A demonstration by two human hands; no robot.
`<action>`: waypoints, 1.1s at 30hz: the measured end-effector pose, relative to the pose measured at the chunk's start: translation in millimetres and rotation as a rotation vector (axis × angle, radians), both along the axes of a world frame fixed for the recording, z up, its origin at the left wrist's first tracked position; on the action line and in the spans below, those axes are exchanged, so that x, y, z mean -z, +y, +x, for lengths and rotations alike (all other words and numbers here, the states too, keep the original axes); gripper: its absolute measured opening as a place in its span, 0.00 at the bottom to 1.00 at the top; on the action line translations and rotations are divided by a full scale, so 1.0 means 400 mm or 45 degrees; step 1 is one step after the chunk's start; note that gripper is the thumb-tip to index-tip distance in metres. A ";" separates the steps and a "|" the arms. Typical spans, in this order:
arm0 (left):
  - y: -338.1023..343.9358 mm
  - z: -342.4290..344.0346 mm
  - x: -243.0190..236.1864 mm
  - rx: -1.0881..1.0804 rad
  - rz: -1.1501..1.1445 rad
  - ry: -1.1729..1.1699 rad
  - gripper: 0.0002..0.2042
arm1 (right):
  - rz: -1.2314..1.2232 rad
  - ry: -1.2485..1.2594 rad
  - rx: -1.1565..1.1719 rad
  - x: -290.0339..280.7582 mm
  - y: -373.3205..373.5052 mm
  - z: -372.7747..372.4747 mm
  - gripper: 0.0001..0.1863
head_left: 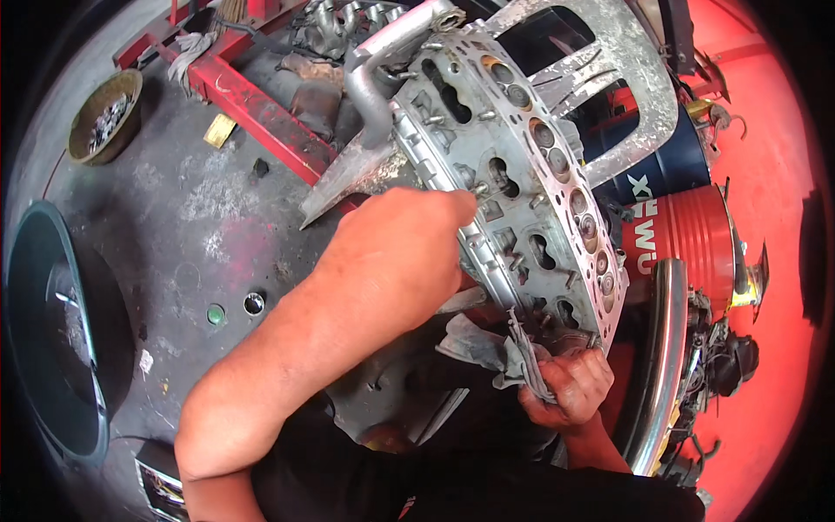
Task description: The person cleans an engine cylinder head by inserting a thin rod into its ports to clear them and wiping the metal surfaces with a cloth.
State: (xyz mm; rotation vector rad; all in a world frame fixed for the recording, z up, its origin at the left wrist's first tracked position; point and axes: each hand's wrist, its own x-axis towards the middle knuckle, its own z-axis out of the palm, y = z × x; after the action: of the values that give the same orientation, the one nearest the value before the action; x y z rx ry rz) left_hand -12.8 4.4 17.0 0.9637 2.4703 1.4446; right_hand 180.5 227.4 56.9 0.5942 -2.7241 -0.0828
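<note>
A metal cylinder head (513,174) with a row of round valves along its right side rests tilted on a pale metal frame (631,130). My left hand (417,244) reaches across to its left edge, beside a silver rail, with fingers curled; what they hold is hidden under the hand. My right hand (570,383) is closed on a crumpled grey rag (513,357) at the head's lower corner. A curved metal pipe (374,113) rises at the head's upper left.
A red stand (248,104) lies behind. On the floor at left are a bowl of small parts (104,113), a large dark tub (113,365) and small caps (217,313). Drums (687,248), a chrome tube (657,365) and tangled parts (731,357) crowd the right.
</note>
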 end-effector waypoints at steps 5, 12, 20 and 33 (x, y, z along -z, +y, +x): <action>0.014 -0.033 0.022 0.109 0.223 -0.006 0.10 | 0.007 0.011 0.008 0.006 -0.001 -0.015 0.17; -0.002 -0.014 0.008 0.060 -0.093 0.134 0.10 | 0.001 0.006 0.006 0.004 -0.002 -0.006 0.16; -0.001 -0.010 -0.012 0.059 -0.208 0.100 0.09 | 0.002 -0.006 0.003 0.004 -0.012 -0.013 0.16; -0.012 -0.014 0.035 0.008 0.094 0.131 0.07 | 0.034 0.006 -0.011 0.004 -0.024 -0.029 0.16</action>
State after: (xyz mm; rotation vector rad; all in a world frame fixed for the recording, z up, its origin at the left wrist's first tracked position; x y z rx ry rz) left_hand -18.4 -0.6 2.8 1.0855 2.4977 1.5317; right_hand 169.0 217.8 55.2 0.6128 -2.7194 -0.1188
